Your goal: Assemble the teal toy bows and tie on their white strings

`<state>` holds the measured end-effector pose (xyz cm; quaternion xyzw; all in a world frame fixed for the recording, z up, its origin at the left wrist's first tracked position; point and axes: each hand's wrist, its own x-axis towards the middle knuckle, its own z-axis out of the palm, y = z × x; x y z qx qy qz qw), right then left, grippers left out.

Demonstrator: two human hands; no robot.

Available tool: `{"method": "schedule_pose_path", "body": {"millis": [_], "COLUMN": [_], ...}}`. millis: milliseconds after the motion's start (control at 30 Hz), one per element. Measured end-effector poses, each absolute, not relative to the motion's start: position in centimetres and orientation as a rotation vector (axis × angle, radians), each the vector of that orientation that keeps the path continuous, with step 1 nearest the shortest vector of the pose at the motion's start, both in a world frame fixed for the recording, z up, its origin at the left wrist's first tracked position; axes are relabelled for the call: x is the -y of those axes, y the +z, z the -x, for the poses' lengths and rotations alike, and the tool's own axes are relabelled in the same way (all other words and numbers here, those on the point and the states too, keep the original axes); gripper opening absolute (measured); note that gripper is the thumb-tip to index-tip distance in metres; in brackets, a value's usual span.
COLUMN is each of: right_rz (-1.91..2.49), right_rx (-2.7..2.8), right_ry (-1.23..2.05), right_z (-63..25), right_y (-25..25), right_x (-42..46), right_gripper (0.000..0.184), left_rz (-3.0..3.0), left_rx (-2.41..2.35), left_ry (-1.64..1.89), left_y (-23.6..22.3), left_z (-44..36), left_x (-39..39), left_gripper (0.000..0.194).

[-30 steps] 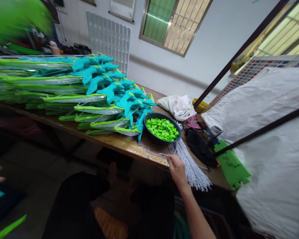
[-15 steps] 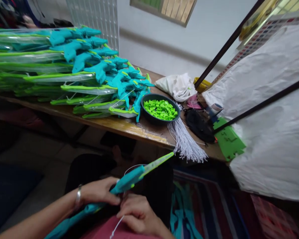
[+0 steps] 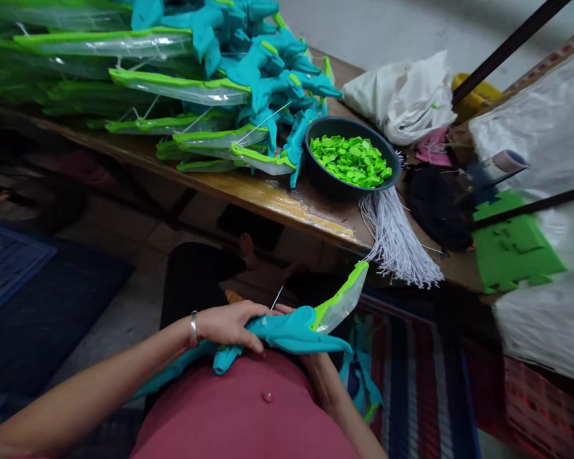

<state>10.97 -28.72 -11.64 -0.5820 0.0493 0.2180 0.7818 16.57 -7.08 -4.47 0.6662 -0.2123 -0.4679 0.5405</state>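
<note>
The left hand (image 3: 232, 324), with a silver bracelet (image 3: 193, 328) at its wrist, has its grip closed over the turquoise plastic toy (image 3: 287, 333), fingers lying across the top and the thumb pressed along the near side. The right hand (image 3: 284, 310) is mostly hidden behind the toy, with only some fingers showing above its upper edge, so whether that grip is spread or pinching cannot be told. A short white string (image 3: 277, 298) sticks up beside these fingers. The toy lies across the front of the pink shirt (image 3: 249, 414), below the edge of the worktop (image 3: 268, 194), its clear, green-edged wing (image 3: 342, 306) angled up to the right. Half a second ago the toy showed a narrower side, and the right hand was in plain view beneath it with a string end trailing from its fingers; now the toy has turned its broader side to view and the right hand has gone behind it. The left hand keeps hold of the toy. The heap of similar toys (image 3: 263, 80), the dark bowl (image 3: 321, 180) of bright green pieces (image 3: 351, 160) and the bundle of white strings (image 3: 399, 245) beside it stay on the worktop, though the view has shifted and they appear larger
</note>
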Motion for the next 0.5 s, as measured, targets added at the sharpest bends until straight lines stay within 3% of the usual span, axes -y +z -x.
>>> {"method": "schedule_pose_path", "body": {"millis": [200, 500], "right_rz": [1.018, 0.912], "right_rx": [-0.288, -0.410], "right_ry": [0.538, 0.346], "right_z": [-14.1, -18.7], "right_y": [-12.8, -12.3], "right_x": [29.2, 28.8], "right_gripper": [0.056, 0.021], "left_rz": [-1.783, -1.922], "left_rx": [0.511, 0.536], "left_ry": [-1.119, -1.027], "left_y": [-5.9, -6.2], "left_z": [-14.6, -13.5], "left_x": [8.6, 4.9], "left_gripper": [0.040, 0.039]}}
